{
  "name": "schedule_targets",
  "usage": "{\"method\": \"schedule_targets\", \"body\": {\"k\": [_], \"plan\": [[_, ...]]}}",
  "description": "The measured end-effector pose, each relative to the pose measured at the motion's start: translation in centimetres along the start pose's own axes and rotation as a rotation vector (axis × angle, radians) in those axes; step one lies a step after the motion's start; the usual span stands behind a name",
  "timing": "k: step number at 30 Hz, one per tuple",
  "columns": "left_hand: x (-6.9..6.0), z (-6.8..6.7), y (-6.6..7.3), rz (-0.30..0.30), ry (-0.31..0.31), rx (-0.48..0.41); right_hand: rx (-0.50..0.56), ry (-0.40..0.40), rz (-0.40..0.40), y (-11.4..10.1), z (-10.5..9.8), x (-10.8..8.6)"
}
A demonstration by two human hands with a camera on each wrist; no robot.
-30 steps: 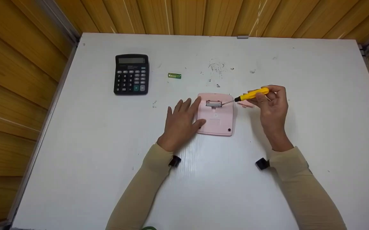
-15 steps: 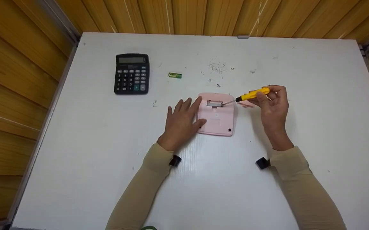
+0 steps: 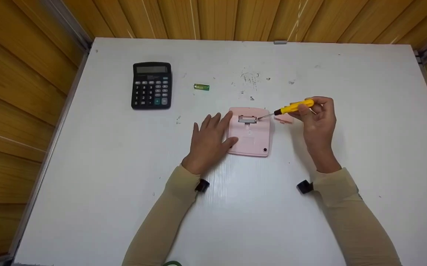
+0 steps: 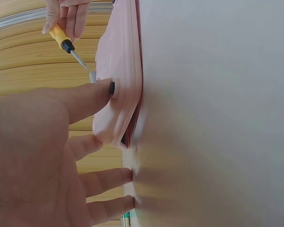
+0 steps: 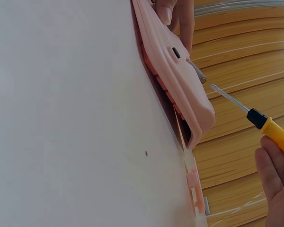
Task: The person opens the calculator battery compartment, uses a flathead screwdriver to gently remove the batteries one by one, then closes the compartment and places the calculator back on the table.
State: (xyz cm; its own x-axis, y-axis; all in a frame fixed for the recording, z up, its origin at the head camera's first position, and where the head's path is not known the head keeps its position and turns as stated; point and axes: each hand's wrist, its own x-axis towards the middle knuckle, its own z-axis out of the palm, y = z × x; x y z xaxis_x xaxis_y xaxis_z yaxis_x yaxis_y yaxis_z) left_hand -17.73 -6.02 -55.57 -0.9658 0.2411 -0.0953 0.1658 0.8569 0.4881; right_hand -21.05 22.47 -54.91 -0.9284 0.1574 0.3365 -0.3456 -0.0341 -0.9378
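Observation:
A pink calculator [image 3: 249, 144] lies face down, its battery compartment uncovered. In that compartment sits a grey battery [image 3: 247, 120]; the right wrist view shows its end [image 5: 203, 80] standing proud of the case. My left hand [image 3: 208, 142] rests along the calculator's left edge, thumb on the back and fingers extended. My right hand [image 3: 318, 120] holds a yellow-handled screwdriver [image 3: 295, 106] from the right. Its metal tip points at the battery's right end, with a small gap between them in the right wrist view. A pink battery cover [image 3: 284, 118] lies right of the calculator.
A black calculator [image 3: 152, 85] lies face up at the back left of the white table [image 3: 250, 218]. A green battery [image 3: 201, 87] lies near it. Part of a green ring-shaped thing [image 3: 172, 263] shows at the bottom edge. Wood-pattern panels stand behind and at the left.
My right hand has moved slightly right with the screwdriver, and its tip has drawn a little up and away from the compartment's right end. My left hand stays on the pink calculator.

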Motion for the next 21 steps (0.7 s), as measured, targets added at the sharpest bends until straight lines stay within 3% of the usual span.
{"method": "schedule_targets", "body": {"k": [12, 21], "plan": [[0.00, -0.04, 0.11, -0.012, 0.005, -0.005, -0.045, 0.029, -0.034, -0.83, -0.27, 0.31], [-0.02, -0.08, 0.15, -0.014, 0.010, -0.009, -0.134, 0.013, -0.138, -0.87, -0.50, 0.41]]}}
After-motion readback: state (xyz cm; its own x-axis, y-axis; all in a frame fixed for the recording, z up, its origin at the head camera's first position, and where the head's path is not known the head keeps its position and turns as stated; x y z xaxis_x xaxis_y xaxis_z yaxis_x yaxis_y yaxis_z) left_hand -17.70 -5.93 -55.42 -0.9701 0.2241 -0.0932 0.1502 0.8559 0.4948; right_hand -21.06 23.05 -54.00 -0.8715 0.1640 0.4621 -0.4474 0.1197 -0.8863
